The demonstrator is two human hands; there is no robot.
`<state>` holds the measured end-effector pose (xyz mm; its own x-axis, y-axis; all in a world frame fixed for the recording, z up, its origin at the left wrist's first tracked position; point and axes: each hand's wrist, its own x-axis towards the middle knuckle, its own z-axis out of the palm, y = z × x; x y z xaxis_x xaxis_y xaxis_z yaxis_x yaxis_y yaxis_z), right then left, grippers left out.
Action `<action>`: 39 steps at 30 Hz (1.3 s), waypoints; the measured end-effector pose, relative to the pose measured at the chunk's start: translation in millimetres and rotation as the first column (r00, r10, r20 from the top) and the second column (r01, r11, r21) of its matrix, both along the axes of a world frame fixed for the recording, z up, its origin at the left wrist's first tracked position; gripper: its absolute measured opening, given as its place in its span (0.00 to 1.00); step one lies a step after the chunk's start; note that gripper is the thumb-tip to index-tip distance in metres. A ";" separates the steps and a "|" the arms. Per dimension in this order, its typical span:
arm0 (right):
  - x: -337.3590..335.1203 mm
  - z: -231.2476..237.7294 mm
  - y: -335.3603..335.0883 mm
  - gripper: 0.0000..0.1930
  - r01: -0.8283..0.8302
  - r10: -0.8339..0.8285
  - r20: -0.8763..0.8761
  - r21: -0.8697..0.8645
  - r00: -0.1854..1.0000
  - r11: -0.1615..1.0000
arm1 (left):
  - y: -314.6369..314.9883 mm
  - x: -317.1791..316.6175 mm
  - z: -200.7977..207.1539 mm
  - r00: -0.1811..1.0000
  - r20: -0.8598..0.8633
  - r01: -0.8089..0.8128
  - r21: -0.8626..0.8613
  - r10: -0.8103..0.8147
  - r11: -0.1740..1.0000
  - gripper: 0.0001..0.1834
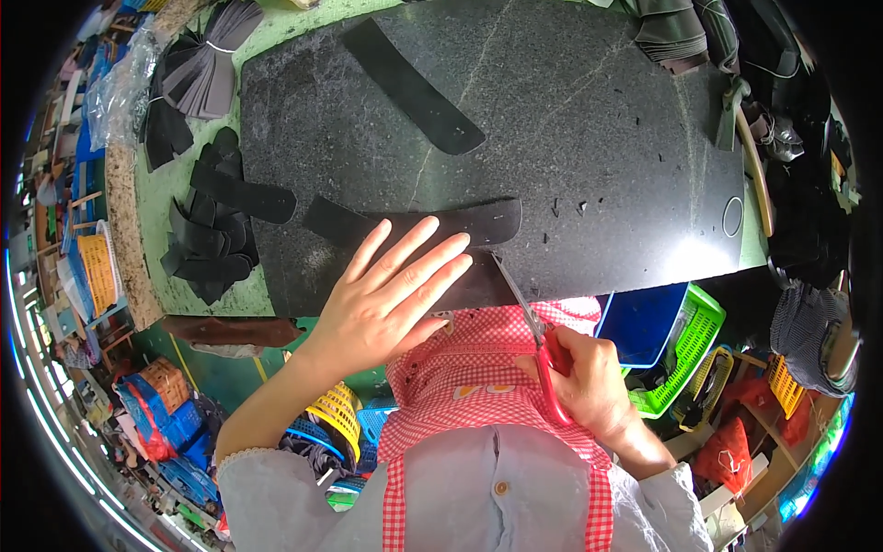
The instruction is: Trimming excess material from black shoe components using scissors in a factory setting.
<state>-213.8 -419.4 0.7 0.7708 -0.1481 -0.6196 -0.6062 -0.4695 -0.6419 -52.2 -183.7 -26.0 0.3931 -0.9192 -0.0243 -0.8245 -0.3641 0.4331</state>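
My left hand [395, 290] lies with fingers spread, its fingertips on a curved black strip [492, 221] of leather-like material. That strip rests near the front edge of a dark stone slab [607, 129]. My right hand [589, 377] grips a pair of scissors [549, 382] by its red handles. The blades point up and left, with the tip close to the strip's lower edge; whether they touch it I cannot tell. A second black strip [414, 87] lies flat farther back. At the left, a loose pile of similar strips [216, 235] overlaps the slab's side.
Tied bundles of dark strips [210, 69] stand at the back left, with more stacked pieces [670, 37] at the back right. Small black scraps [581, 208] and a thin ring [732, 217] sit on the slab. Below the table edge are a green basket [690, 354] and a yellow basket [336, 414].
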 end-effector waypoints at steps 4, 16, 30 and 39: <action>-4.5 -7.2 1.6 0.23 0.067 -0.069 0.012 0.103 0.998 0.992 | 0.5 3.0 0.1 1.000 -0.019 0.012 -0.003 -0.012 1.000 0.39; -1.0 6.0 -31.6 0.19 0.111 -0.108 -0.023 0.191 0.994 0.975 | -23.1 -1.0 5.0 0.997 -0.078 0.022 -0.051 -0.026 0.998 0.40; 11.0 11.3 -22.4 0.25 -0.068 0.070 0.031 -0.070 0.997 0.995 | -12.5 -3.7 -10.5 0.997 0.026 0.074 -0.033 -0.073 0.997 0.37; 7.2 -0.4 -30.4 0.19 0.133 -0.133 -0.010 0.136 0.991 0.982 | -14.6 -0.7 -5.5 0.995 0.051 0.085 -0.030 -0.083 0.996 0.31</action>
